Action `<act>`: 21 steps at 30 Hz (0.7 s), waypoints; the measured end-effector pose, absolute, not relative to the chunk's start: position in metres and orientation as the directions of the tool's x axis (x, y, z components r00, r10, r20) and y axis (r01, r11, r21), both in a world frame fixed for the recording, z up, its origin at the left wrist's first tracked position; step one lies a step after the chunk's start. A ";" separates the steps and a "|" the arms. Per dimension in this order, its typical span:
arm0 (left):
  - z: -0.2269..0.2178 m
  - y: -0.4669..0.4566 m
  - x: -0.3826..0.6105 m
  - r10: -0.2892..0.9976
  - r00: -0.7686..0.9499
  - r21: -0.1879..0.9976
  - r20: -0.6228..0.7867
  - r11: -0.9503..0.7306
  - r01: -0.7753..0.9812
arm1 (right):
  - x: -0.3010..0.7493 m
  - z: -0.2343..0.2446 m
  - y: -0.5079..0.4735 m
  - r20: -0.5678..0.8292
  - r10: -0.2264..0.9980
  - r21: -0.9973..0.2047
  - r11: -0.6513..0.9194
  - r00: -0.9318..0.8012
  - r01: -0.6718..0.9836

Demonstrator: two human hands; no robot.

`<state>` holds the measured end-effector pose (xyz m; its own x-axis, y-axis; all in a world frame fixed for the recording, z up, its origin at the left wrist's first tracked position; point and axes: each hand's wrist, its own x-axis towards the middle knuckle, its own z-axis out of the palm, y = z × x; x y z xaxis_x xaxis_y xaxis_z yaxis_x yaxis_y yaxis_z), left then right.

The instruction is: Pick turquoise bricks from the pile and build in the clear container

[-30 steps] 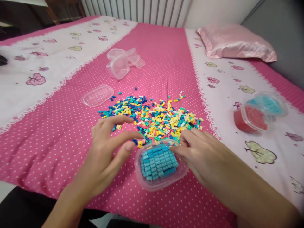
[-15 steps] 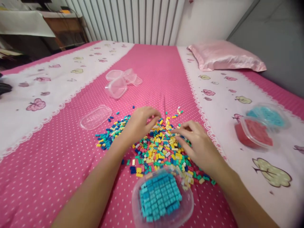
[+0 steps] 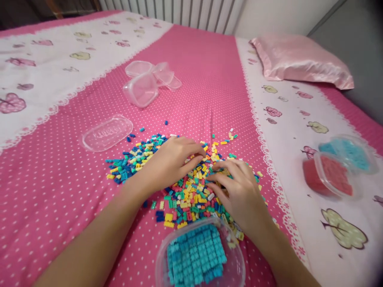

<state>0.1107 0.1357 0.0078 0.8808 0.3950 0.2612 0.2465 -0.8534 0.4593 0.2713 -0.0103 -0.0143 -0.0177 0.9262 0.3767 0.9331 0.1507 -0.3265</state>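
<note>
A loose heap of small toy building bricks (image 3: 191, 195) in yellow, blue, green, red and white lies on the bed. My left hand (image 3: 178, 159) is over the heap's upper middle, fingers curled and thumb tip close to the index tip; anything between them is too small to make out. On the heap's right side, my right hand (image 3: 239, 185) has its fingers apart, tips among the bricks. Nearest me stands a clear plastic tub (image 3: 236, 263) with turquoise bricks (image 3: 196, 255) packed in rows. A few pale bricks show at its upper right wall.
A clear lid (image 3: 107, 132) lies left of the heap. Clear empty tubs (image 3: 142, 89) and lids sit farther back. On the right are a tub of red bricks (image 3: 332, 175) and a tub of turquoise bricks (image 3: 348, 151). A pink pillow (image 3: 302, 59) rests at the far right.
The view has tilted down and shifted slightly. My right hand has moved left and deeper into the heap, toward my left hand. The left hand stays over the bricks.
</note>
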 end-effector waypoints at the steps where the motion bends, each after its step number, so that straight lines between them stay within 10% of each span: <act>1: 0.007 0.134 0.112 0.380 0.888 0.465 0.261 -0.855 0.229 | 0.271 -0.012 -0.011 0.366 0.930 -0.341 0.152 -0.018 0.928; 21: -0.008 0.129 0.117 0.348 0.877 0.468 0.332 -0.868 0.168 | 0.240 0.031 -0.053 0.185 0.981 -0.687 0.170 -0.056 0.707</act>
